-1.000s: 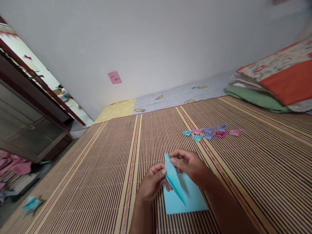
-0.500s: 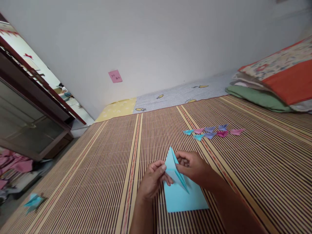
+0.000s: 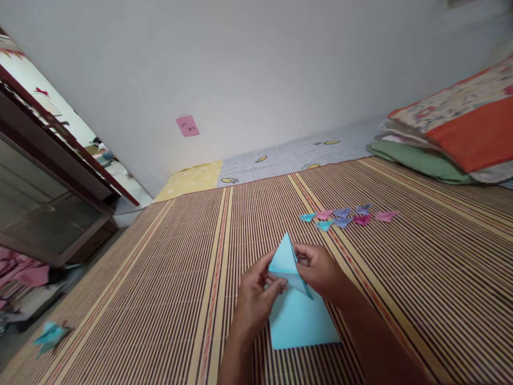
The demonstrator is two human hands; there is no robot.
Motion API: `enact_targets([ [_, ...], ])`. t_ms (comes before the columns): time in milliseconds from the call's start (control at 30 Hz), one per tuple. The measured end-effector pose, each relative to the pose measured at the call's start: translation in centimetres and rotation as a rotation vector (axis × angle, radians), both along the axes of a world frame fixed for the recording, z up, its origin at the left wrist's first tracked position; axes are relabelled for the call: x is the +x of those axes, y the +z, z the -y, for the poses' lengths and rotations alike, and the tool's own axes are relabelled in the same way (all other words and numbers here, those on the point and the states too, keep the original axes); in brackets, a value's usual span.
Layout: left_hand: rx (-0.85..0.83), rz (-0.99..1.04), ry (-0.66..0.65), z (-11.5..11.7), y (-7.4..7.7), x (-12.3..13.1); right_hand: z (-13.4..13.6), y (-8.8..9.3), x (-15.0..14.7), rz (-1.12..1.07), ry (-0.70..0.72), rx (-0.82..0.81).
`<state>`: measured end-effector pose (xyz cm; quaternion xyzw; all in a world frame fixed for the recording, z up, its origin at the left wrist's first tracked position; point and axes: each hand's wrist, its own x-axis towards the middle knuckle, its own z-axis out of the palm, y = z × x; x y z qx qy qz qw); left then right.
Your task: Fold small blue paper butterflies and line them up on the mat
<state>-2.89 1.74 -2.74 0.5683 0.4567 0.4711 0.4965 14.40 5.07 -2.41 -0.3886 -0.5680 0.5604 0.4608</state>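
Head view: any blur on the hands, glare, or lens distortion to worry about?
Head view: left hand, right hand and the light blue folded paper look sharp, no smear; light soft and even, faint shadows on the striped bamboo mat; wide-angle lens fans the mat's stripes outward; bright strip at far left is nearly blown out.

left hand (image 3: 256,299): bare | left forearm (image 3: 236,358): bare to frame edge | right hand (image 3: 320,270): bare | right forearm (image 3: 377,342): bare

Soft, even daylight, seemingly from the left doorway (image 3: 100,160). The wall (image 3: 256,69) is bright with no glare, shadows are faint, and edges bend with wide-angle distortion, slightly blurred at corners.
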Motion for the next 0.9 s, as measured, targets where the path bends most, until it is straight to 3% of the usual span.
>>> enact_targets([
  [133, -0.006, -0.017, -0.029, 0.3, -0.1, 0.1, 0.0, -0.3, -0.2, -0.147, 0.154, -0.13],
  [233, -0.04, 0.011, -0.053, 0.4, -0.1, 0.2, -0.1, -0.5, -0.4, -0.176, 0.203, -0.133],
  [533, -0.106, 0.06, -0.094, 0.9, 1.0, 0.8, -0.5, -1.4, -0.7, -0.177, 0.125, -0.074],
  [733, -0.137, 0.042, -0.214, 1.1, 1.5, 0.9, -0.6, -1.8, -0.1, 0.059, 0.103, 0.019],
  [900, -0.153, 0.062, -0.24, 1.1, 1.7, 0.8, -0.8, -1.7, -0.6, 0.087, 0.115, -0.007],
])
